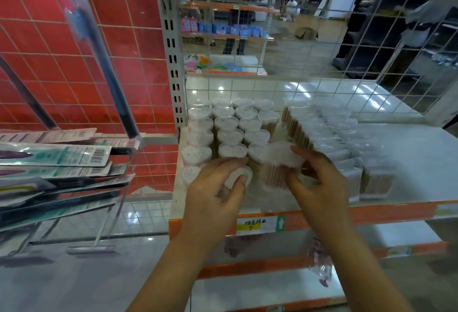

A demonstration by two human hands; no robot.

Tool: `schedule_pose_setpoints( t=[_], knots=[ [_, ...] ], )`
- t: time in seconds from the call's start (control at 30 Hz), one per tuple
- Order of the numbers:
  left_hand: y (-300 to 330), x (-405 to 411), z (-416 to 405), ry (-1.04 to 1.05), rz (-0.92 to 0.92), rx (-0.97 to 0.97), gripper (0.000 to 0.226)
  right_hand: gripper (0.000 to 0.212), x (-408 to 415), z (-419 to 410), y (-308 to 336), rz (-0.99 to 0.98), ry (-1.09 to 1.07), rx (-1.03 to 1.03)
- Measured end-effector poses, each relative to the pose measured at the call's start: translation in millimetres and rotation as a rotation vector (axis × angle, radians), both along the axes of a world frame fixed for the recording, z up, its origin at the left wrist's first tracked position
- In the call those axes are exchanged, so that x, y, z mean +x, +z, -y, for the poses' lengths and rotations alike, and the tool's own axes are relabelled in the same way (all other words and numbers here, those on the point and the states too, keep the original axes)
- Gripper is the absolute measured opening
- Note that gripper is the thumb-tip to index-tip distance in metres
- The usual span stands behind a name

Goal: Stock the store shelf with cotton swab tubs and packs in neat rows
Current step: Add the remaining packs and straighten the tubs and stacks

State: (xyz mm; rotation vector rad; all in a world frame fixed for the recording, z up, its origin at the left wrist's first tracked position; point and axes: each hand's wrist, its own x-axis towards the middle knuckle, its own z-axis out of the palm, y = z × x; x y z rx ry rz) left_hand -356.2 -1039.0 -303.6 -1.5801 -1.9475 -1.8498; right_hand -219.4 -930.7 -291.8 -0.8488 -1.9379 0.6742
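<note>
Several clear heart-shaped cotton swab tubs [230,123] stand in rows at the left of the white shelf [416,163]. Beside them on the right lies a row of clear cotton swab packs [332,133]. My left hand [215,192] grips one tub [239,175] at the front of the rows, fingers curled round it. My right hand [319,188] holds another tub [280,165], tilted, just right of the front tubs and touching the packs.
A rack of flat carded packs [57,160] stands on the left before a red grid wall. An orange shelf edge with a yellow price label [255,225] runs below my hands. A wire grid [347,64] backs the shelf. Lower shelves sit underneath.
</note>
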Motion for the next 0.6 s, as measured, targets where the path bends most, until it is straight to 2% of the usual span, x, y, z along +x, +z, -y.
schedule_pose_setpoints(
  t=[0.13,0.23,0.3,0.47,0.6],
  knots=[
    [3.0,6.3,4.0,-0.084,0.160,-0.039,0.038,0.048,-3.8,15.6,20.9,-0.062,-0.003,-0.016],
    [4.2,5.2,9.4,-0.154,0.227,-0.114,0.046,0.040,-10.0,29.8,30.6,-0.132,0.058,-0.077],
    [7.9,3.5,14.5,-0.232,0.297,-0.095,0.041,0.038,-14.1,39.4,35.1,-0.178,0.096,-0.140],
    [10.4,-8.9,25.5,-0.415,0.706,0.040,0.028,0.035,-19.3,53.2,48.9,-0.327,0.230,-0.345],
    [14.3,-12.0,25.0,-0.529,1.017,0.047,0.024,0.034,-21.1,56.5,59.9,-0.361,0.306,-0.427]
  ],
)
